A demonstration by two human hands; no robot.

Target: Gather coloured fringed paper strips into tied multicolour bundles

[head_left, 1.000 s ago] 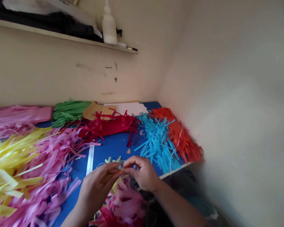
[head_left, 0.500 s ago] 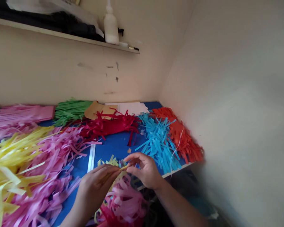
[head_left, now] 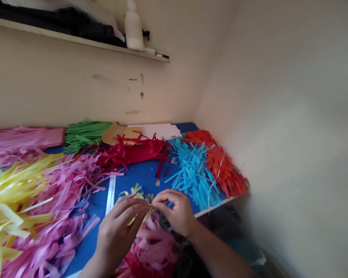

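Note:
My left hand (head_left: 120,222) and my right hand (head_left: 175,210) meet at the front edge of the blue table. Between their fingertips is a small twisted yellow strip (head_left: 151,204). My right thumb and forefinger pinch its right end, and my left fingers close on the other end. Just behind my left hand, pale yellow paper fringe (head_left: 136,190) shows on the table. Below the hands hangs a bunch of pink paper fringe (head_left: 158,243), with red fringe (head_left: 139,266) beneath it, partly hidden by my left hand.
Fringed paper covers the blue table (head_left: 139,175): yellow (head_left: 14,193), pink (head_left: 63,185), green (head_left: 88,133), red (head_left: 136,153), light blue (head_left: 195,170) and orange (head_left: 223,166). Brown paper (head_left: 118,134) and white sheets (head_left: 159,130) lie behind. A shelf (head_left: 75,41) holds a white bottle (head_left: 133,31).
My right thumb and forefinger have closed together on the yellow strip, and the hands are nearer each other. My left fingers are raised slightly more. The view has shifted slightly.

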